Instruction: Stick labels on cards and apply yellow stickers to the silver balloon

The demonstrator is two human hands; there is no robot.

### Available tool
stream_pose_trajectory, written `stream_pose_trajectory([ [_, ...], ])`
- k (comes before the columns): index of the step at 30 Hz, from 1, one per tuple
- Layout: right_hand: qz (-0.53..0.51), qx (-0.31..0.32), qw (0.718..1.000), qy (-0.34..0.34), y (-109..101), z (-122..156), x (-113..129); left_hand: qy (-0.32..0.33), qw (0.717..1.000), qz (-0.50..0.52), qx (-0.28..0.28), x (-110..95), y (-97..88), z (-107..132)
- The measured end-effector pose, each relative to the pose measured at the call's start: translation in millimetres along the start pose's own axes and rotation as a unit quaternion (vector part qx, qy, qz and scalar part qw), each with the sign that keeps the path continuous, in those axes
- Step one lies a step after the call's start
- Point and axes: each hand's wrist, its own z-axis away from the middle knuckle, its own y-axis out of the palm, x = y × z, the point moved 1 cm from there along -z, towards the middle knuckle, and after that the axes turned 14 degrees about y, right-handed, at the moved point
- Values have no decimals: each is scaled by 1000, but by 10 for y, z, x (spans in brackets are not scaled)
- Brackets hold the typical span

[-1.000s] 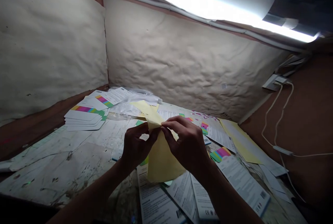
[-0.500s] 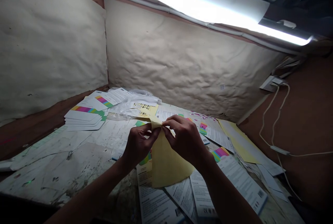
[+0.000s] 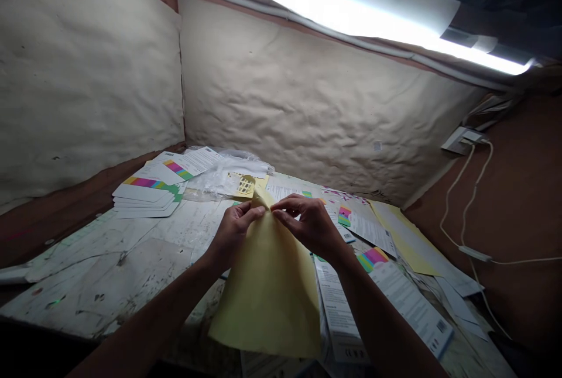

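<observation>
Worn white table (image 3: 88,290) carries stacked cards (image 3: 144,196) at left. Left hand (image 3: 237,232) and right hand (image 3: 307,226), just apart, both pinch the top of a yellow sheet (image 3: 267,290), so it hangs toward the near side; printed leaflets (image 3: 408,308) lie at right.

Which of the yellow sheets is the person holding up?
The large pale yellow sheet pinched by the left hand and right hand; the yellow sheet further right lies flat, untouched.
</observation>
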Motion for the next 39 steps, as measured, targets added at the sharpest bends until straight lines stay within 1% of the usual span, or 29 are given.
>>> stream_pose_trajectory([
  [2,9,-5,1000,-1,37,-10,-27,-38,999,23,-2,5,-23,-14],
  [5,8,-4,1000,2,83,-29,-65,-57,998,39,4,44,-53,-35],
  [9,-16,6,1000,14,118,-48,-107,-40,999,12,3,105,-84,-51],
  [13,-43,18,998,32,133,-74,-169,-34,999,1,-3,123,-82,-54],
  [17,-85,48,994,52,149,-106,-245,0,1000,-21,-5,116,-73,-58],
  [23,-85,65,993,47,182,-109,-266,15,999,-37,-31,147,-101,-58],
  [30,-93,46,993,60,192,-103,-249,35,997,-62,-29,106,-71,-35],
  [32,-81,33,994,64,194,-85,-220,50,995,-79,-21,94,-63,-31],
  [36,-51,-15,995,79,182,-47,-155,85,990,-113,3,114,-69,-19],
  [39,-64,-13,992,107,170,-52,-149,94,987,-129,15,141,-81,-12],
])
